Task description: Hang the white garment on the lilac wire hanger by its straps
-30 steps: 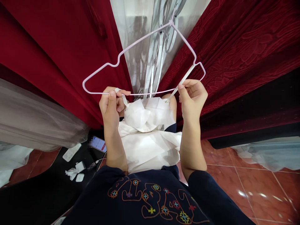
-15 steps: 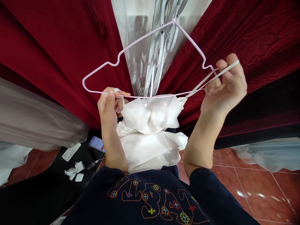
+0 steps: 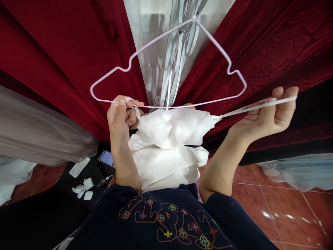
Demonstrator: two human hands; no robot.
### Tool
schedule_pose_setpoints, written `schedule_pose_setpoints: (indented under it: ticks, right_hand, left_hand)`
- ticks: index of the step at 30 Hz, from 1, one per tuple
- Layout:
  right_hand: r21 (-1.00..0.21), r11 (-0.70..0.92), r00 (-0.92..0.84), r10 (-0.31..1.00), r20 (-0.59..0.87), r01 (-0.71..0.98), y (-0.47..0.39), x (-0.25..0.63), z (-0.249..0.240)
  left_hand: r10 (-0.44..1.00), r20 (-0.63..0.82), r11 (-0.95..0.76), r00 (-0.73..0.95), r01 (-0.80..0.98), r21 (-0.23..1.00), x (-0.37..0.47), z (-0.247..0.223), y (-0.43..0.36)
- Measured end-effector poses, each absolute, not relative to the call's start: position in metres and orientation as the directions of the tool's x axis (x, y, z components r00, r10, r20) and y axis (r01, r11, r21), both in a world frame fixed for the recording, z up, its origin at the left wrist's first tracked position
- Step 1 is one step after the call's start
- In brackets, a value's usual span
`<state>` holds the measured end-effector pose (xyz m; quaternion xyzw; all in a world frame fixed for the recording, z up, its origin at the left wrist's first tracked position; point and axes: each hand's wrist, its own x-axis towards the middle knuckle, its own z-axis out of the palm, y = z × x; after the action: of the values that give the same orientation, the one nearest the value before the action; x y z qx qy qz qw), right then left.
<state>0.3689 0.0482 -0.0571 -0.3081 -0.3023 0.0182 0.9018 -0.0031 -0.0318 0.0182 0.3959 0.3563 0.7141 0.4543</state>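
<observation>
My left hand (image 3: 120, 113) is closed around the lower bar of a pale lilac clothes hanger (image 3: 161, 39), near its left end. A white strap loop also passes over that hand's fingers. Off to the right, my right hand (image 3: 265, 116) holds a thin white strap (image 3: 282, 101) hooked over its fingertips and pulled taut. This strap runs back to the gathered right edge of a white garment (image 3: 173, 126), which drapes in folds below the hanger over my lap. The right end of the hanger is apart from my right hand. Its hook is cut off at the top.
Red curtains (image 3: 65, 45) hang on both sides of a white ornamental metal grille (image 3: 175, 62). On a black surface (image 3: 39, 211) at left lie a phone (image 3: 106, 158), a white charger (image 3: 88, 182) and small white items. Red tiles (image 3: 283, 205) cover the floor.
My right hand has moved right and down, away from the hanger's right end, drawing the strap out. The garment's right edge has stretched rightward. My left hand has barely moved.
</observation>
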Motion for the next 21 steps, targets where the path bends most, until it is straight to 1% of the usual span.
schedule_pose_setpoints:
  ticks: [2, 3, 4, 6, 9, 12, 13, 15, 18, 20, 21]
  right_hand:
    - [-0.673, 0.727, 0.865, 0.241, 0.439, 0.139, 0.037, 0.372, -0.06]
    - [-0.706, 0.698, 0.885, 0.245, 0.395, 0.122, 0.031, 0.374, -0.062]
    - [-0.717, 0.691, 0.896, 0.255, 0.363, 0.093, 0.023, 0.374, -0.062]
    - [-0.68, 0.733, 0.888, 0.296, 0.352, 0.025, 0.01, 0.372, -0.061]
    - [-0.58, 0.814, 0.828, 0.342, 0.444, -0.025, -0.006, 0.356, -0.049]
    - [-0.534, 0.846, 0.747, 0.355, 0.562, 0.0, -0.015, 0.322, -0.027]
    - [-0.521, 0.853, 0.728, 0.342, 0.595, 0.025, -0.017, 0.308, -0.019]
    - [-0.582, 0.813, 0.644, 0.435, 0.63, 0.02, -0.023, 0.284, -0.005]
    - [-0.67, 0.742, 0.483, 0.595, 0.642, -0.023, -0.031, 0.262, 0.01]
    - [-0.703, 0.711, 0.36, 0.657, 0.662, -0.006, -0.033, 0.258, 0.014]
    - [-0.71, 0.703, 0.299, 0.672, 0.678, 0.031, -0.032, 0.258, 0.016]
  left_hand:
    - [0.937, 0.235, -0.321, -0.259, -0.374, 0.87, -0.002, 0.021, -0.032]
    - [0.938, 0.234, -0.319, -0.255, -0.376, 0.87, -0.001, 0.022, -0.032]
    - [0.939, 0.234, -0.319, -0.253, -0.376, 0.87, 0.0, 0.023, -0.032]
    - [0.936, 0.236, -0.323, -0.26, -0.374, 0.869, 0.002, 0.024, -0.031]
    - [0.936, 0.232, -0.324, -0.266, -0.384, 0.865, 0.003, 0.023, -0.03]
    - [0.94, 0.22, -0.313, -0.261, -0.399, 0.862, 0.003, 0.021, -0.028]
    - [0.94, 0.219, -0.312, -0.261, -0.402, 0.861, 0.003, 0.02, -0.027]
    - [0.941, 0.221, -0.313, -0.258, -0.408, 0.858, 0.003, 0.019, -0.027]
    - [0.944, 0.222, -0.309, -0.246, -0.413, 0.857, 0.002, 0.018, -0.025]
    - [0.944, 0.222, -0.308, -0.243, -0.414, 0.856, 0.002, 0.018, -0.025]
    - [0.943, 0.227, -0.312, -0.242, -0.413, 0.855, 0.002, 0.018, -0.025]
